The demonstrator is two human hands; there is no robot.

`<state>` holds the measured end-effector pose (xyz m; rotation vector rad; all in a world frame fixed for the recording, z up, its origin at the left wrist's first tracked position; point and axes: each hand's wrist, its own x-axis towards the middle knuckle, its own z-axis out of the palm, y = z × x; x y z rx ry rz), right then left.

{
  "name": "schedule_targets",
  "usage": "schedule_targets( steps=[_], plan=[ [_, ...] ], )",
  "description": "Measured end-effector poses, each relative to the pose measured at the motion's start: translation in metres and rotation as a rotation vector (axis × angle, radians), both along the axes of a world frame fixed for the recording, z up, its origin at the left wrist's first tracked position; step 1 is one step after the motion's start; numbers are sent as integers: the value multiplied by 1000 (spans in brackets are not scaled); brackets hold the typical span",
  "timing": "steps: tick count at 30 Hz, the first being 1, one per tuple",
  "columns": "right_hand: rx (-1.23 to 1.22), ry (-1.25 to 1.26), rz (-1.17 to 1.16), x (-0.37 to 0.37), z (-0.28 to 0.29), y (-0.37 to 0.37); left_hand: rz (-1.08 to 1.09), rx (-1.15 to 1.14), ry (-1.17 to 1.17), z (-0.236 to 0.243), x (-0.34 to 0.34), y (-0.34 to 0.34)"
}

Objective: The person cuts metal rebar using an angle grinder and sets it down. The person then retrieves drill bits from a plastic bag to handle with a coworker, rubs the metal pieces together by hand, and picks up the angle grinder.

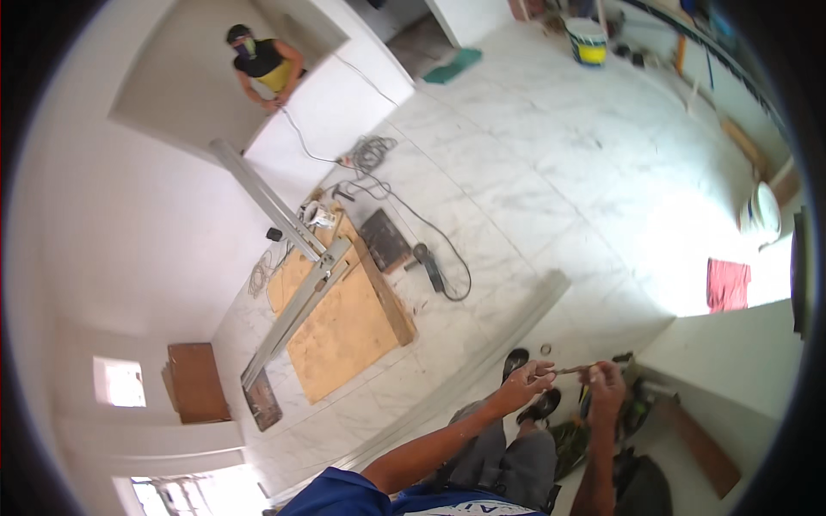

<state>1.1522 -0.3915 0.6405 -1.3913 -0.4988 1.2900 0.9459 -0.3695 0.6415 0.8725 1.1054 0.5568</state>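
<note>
Out in front of me, above the floor at the lower right, both hands are raised close together. A short, thin brownish strip (570,371) spans the gap between them; what kind of thing it is I cannot make out. My left hand (527,384) pinches its left end with the fingertips. Its right end is in the closed fingers of my right hand (607,387). Below the hands are my dark shoes (516,363), and a small ring (545,349) lies on the tiles beside them.
Long metal profiles (314,288) rest across a wooden board platform (344,344) to the left. An angle grinder (427,268) with its cord lies on the floor. More profiles (482,365) stretch along the tiles. A person (271,69) leans at a low wall; buckets (587,43) stand far right.
</note>
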Motion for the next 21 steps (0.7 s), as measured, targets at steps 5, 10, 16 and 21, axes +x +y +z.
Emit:
schedule_targets(
  steps=[5, 10, 16, 21],
  plan=[
    [122, 51, 156, -55, 79, 36, 16, 122, 19, 83, -42, 29],
    [145, 44, 309, -63, 98, 51, 24, 196, 78, 110, -67, 43],
    [100, -49, 394, -63, 109, 33, 49, 206, 86, 97, -70, 22],
    [16, -131, 388, -46, 109, -3, -45, 219, 28, 99, -62, 6]
  ],
)
